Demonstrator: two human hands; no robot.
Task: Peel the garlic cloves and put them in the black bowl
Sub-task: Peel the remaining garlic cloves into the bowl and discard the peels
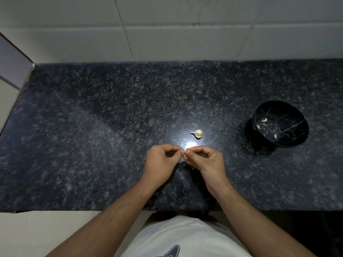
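Observation:
Over the middle of the dark granite counter, my left hand [161, 161] and my right hand [206, 160] meet fingertip to fingertip. Between them they pinch a small garlic clove [185, 151], mostly hidden by the fingers. Just beyond the hands a partial garlic bulb [197, 133] lies on the counter. The black bowl [289, 115] with gold veins stands at the right, tilted toward me, and holds three peeled cloves [264, 120].
The granite counter [92, 136] ends at a white tiled wall [167, 34] behind and a side wall at the left. A bright light glare [191, 145] sits on the counter by my fingertips. A tiny skin scrap [193, 168] lies below my right hand.

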